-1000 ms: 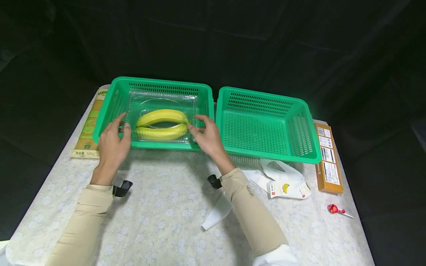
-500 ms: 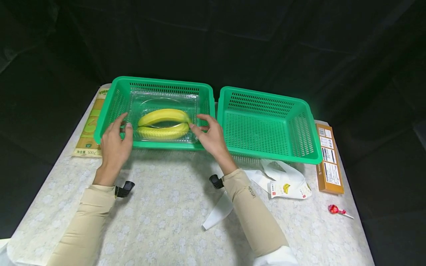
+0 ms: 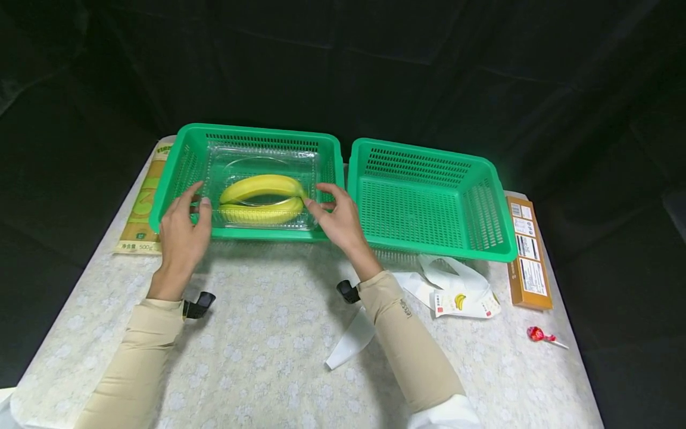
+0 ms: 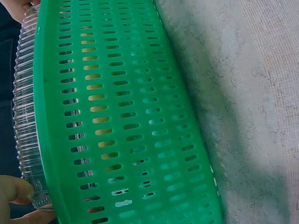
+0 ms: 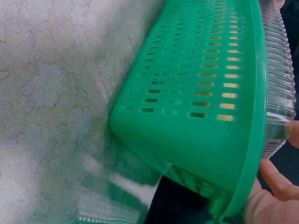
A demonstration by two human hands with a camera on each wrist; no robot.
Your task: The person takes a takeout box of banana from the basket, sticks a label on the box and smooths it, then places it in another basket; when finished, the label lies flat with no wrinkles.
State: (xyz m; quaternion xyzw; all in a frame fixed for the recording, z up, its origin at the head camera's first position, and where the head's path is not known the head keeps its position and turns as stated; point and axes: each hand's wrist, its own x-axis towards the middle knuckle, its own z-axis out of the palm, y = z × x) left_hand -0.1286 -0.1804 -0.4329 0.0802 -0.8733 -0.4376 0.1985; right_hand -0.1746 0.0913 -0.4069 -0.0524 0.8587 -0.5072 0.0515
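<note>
Left wrist: green basket (image 4: 51, 116) partly hides clear container (image 4: 27, 107).

Appears to be a staged recording station, judging by plain black drapes (image 3: 343, 65) hung behind and beside a flower-patterned tabletop (image 3: 257, 357), plus wrist-worn cameras (image 3: 199, 305).

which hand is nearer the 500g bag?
Left. The left hand is just right of the bag, at the left end of the clear container; the right hand is farther, at its right end.
</note>
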